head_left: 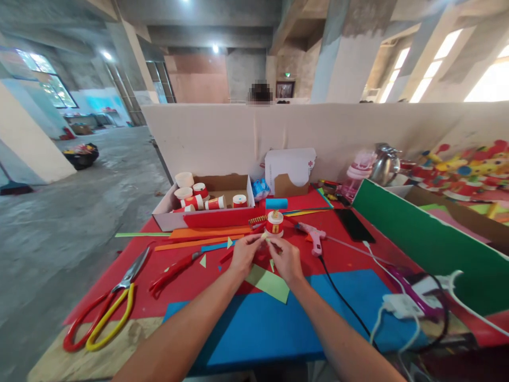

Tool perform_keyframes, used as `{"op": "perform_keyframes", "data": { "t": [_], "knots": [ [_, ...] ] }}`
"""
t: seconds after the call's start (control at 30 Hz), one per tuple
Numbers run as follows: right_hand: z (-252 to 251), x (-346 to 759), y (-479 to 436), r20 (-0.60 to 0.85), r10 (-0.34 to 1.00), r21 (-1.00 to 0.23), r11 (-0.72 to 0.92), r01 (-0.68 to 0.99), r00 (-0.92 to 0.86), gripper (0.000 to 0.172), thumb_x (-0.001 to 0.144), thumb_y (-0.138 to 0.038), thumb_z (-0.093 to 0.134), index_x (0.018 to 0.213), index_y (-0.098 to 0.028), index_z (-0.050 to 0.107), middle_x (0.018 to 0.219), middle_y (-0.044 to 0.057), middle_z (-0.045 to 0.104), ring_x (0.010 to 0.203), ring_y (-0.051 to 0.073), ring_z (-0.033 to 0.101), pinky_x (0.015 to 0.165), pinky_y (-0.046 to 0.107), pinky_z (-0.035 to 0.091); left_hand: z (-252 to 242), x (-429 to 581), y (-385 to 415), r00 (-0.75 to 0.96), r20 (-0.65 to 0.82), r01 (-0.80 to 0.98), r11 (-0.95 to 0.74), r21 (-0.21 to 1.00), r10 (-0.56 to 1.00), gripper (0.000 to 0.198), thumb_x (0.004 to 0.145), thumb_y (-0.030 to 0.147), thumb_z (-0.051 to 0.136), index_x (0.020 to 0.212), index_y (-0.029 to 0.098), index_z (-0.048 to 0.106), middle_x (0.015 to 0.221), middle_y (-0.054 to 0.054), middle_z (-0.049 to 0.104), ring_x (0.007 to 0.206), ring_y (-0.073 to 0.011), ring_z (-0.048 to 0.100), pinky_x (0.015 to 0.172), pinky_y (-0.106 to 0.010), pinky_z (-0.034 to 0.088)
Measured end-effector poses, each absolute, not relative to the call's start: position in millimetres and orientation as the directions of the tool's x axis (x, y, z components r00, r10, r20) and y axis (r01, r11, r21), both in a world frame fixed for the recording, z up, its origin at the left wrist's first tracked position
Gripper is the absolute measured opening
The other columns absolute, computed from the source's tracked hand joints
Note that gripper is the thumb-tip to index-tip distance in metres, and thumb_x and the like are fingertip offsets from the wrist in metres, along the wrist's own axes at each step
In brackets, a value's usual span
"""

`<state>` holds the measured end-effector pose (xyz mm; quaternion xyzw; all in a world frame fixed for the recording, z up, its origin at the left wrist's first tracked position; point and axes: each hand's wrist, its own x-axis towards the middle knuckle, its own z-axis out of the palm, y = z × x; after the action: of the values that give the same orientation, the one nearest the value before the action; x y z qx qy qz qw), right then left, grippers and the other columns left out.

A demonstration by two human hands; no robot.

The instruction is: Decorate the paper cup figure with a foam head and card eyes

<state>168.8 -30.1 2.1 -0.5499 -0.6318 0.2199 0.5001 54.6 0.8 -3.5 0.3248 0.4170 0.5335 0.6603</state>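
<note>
My left hand and my right hand meet over the red table sheet, fingers pinched together on a small pale green paper piece. Just beyond the fingertips stands a small red-and-white paper cup figure with a coiled wire beside it. A light green paper sheet lies under my hands, on the edge of a blue foam sheet.
Large yellow-and-red scissors and a red-handled cutter lie at left. A cardboard box holds several paper cups. A pink glue gun, a black phone, cables and a green board sit at right.
</note>
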Motion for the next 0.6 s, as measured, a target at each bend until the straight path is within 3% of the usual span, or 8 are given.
{"op": "perform_keyframes", "data": {
  "t": [0.17, 0.23, 0.33, 0.4, 0.5, 0.6],
  "knots": [
    [11.1, 178.8, -37.3, 0.361, 0.932, -0.820, 0.324, 0.471, -0.012, 0.023, 0.076, -0.035, 0.060, 0.095, -0.024, 0.068, 0.095, 0.005, 0.071, 0.084, 0.021, 0.066, 0.077, 0.033, 0.051, -0.8, 46.4, 1.9, -0.009, -0.097, -0.339, 0.088, 0.937, 0.995, 0.028, 0.056, 0.032, 0.074, 0.075, 0.013, 0.063, 0.062, 0.002, 0.063, 0.054, -0.0084, 0.055, 0.053, -0.020, 0.045],
    [16.3, 201.8, -38.0, 0.352, 0.935, -0.797, 0.281, 0.535, 0.032, 0.030, 0.075, -0.041, 0.061, 0.099, -0.023, 0.066, 0.092, 0.006, 0.070, 0.080, 0.021, 0.065, 0.072, 0.031, 0.051, 1.7, 44.2, 2.1, -0.024, -0.038, -0.307, 0.029, 0.951, 0.999, 0.027, 0.062, 0.035, 0.069, 0.076, 0.014, 0.059, 0.066, 0.001, 0.063, 0.056, -0.0089, 0.057, 0.055, -0.020, 0.046],
    [21.1, 248.9, -32.6, 0.299, 0.918, -0.625, -0.017, 0.780, 0.260, 0.025, 0.075, -0.042, 0.059, 0.085, -0.020, 0.064, 0.084, 0.010, 0.069, 0.075, 0.023, 0.064, 0.066, 0.033, 0.048, 4.5, 43.4, 2.0, -0.014, 0.007, -0.242, -0.010, 0.970, 1.000, 0.025, 0.068, 0.037, 0.062, 0.078, 0.015, 0.056, 0.064, 0.001, 0.064, 0.057, -0.0103, 0.059, 0.055, -0.021, 0.046],
    [22.3, 275.2, -26.3, 0.142, 0.912, -0.485, -0.275, 0.830, 0.384, 0.029, 0.074, -0.046, 0.057, 0.083, -0.018, 0.063, 0.079, 0.013, 0.068, 0.075, 0.027, 0.065, 0.060, 0.033, 0.045, 5.1, 44.0, 1.8, 0.012, 0.026, -0.191, -0.024, 0.981, 1.000, 0.024, 0.070, 0.037, 0.060, 0.079, 0.016, 0.055, 0.061, 0.001, 0.063, 0.054, -0.0108, 0.059, 0.054, -0.021, 0.046],
    [23.4, 293.2, -17.4, -0.046, 0.918, -0.355, -0.383, 0.853, 0.393, 0.029, 0.069, -0.048, 0.061, 0.077, -0.020, 0.062, 0.081, 0.014, 0.069, 0.079, 0.030, 0.066, 0.058, 0.033, 0.044, 4.3, 44.3, 2.5, 0.039, 0.050, -0.125, -0.045, 0.991, 0.998, 0.023, 0.070, 0.037, 0.060, 0.079, 0.017, 0.054, 0.057, 0.001, 0.063, 0.051, -0.0114, 0.059, 0.053, -0.022, 0.047],
    [23.7, 295.0, -13.2, -0.078, 0.891, -0.391, -0.440, 0.808, 0.448, 0.019, 0.068, -0.039, 0.061, 0.068, -0.020, 0.059, 0.076, 0.014, 0.069, 0.078, 0.031, 0.066, 0.059, 0.036, 0.046, 3.8, 43.1, 4.1, 0.037, 0.057, -0.121, -0.052, 0.991, 0.998, 0.023, 0.069, 0.037, 0.061, 0.079, 0.017, 0.053, 0.056, 0.002, 0.062, 0.051, -0.0121, 0.059, 0.053, -0.023, 0.047]
  ]
}}
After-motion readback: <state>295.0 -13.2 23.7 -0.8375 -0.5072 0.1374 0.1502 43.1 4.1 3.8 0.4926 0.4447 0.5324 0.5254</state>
